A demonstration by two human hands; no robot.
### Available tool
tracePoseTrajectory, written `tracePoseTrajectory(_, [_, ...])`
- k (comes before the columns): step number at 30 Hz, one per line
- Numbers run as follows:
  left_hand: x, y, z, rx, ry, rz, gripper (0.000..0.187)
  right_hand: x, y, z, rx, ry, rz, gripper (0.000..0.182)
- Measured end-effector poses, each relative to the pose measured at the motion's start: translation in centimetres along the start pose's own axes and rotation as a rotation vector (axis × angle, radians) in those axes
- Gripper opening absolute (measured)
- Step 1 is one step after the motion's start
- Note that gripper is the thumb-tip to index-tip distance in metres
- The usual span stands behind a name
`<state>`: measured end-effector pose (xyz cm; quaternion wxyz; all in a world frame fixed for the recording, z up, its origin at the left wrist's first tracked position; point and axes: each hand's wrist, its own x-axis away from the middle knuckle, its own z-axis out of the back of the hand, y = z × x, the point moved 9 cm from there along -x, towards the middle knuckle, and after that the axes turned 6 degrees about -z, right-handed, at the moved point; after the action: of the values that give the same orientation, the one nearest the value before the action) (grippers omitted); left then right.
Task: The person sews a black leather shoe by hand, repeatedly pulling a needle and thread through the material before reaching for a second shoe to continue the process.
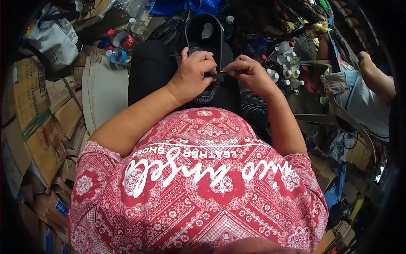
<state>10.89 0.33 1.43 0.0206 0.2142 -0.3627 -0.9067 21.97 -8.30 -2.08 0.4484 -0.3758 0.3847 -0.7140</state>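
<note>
A black shoe [204,46] rests upright between my thighs on black trousers. Its open collar faces away from me, and the ridged edge of its sole [206,98] shows close to my belly. My left hand [195,76] is closed over the shoe's left side, its fingertips curled at a dark strap or edge. Just across from it, my right hand [249,72] pinches something small and thin at the shoe's right side. What that is, perhaps a needle or thread, is too small to tell. The fingers hide the middle of the shoe.
Plastic bottles [122,40] lie at the upper left, beside grey-white sheets [103,89] and stacked cardboard [31,118]. Several white-capped bottles [287,67] crowd the right. A chair [334,112] stands there, near another person's arm [374,76].
</note>
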Motion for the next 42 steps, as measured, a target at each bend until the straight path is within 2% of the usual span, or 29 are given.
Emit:
tracePoseTrajectory(1, [-0.1, -0.1, -0.1, 0.001, 0.0, 0.001, 0.019, 0.1, 0.1, 0.0, 0.0, -0.001, -0.001, 0.024])
tracePoseTrajectory(6, [-1.9, 2.0, -0.5, 0.055, -0.071, -0.293, 0.019, 1.1, 1.7, 0.7, -0.117, -0.017, -0.059, 0.018])
tracePoseTrajectory(9, [-2.2, 1.7, -1.1, 0.059, -0.089, -0.299, 0.019, 1.5, 2.3, 0.7, -0.099, 0.014, -0.086, 0.017])
tracePoseTrajectory(16, [-0.7, 1.6, -0.4, 0.066, -0.124, -0.245, 0.017, 1.9, 1.1, 0.7, -0.033, 0.06, -0.068, 0.017])
tracePoseTrajectory(18, [-0.1, 1.6, -0.3, -0.036, -0.109, -0.233, 0.016, 2.0, 0.5, 0.9, 0.084, 0.083, -0.047, 0.016])
tracePoseTrajectory(21, [-0.2, 1.1, -0.7, 0.006, -0.121, -0.224, 0.016, 2.0, -0.3, 1.1, 0.159, 0.084, -0.032, 0.016])
tracePoseTrajectory(25, [-0.2, 1.3, -0.6, -0.076, -0.119, -0.212, 0.016, 1.9, -0.6, 1.2, 0.091, 0.059, -0.03, 0.015])
tracePoseTrajectory(31, [0.0, 0.9, -0.9, -0.121, -0.152, -0.148, 0.016, 2.5, -1.6, 0.7, 0.192, 0.038, -0.119, 0.015])
tracePoseTrajectory(33, [0.1, 0.7, -1.1, -0.133, -0.167, -0.134, 0.017, 2.5, 0.7, 0.3, -0.056, 0.061, -0.171, 0.015])
tracePoseTrajectory(36, [0.0, 0.5, -1.1, -0.109, -0.176, -0.107, 0.017, 2.2, 3.0, -0.2, -0.23, 0.009, -0.228, 0.016])
tracePoseTrajectory(42, [0.1, 0.2, -1.1, -0.085, -0.187, -0.078, 0.018, 1.4, 3.6, -0.1, -0.231, -0.027, -0.107, 0.016])
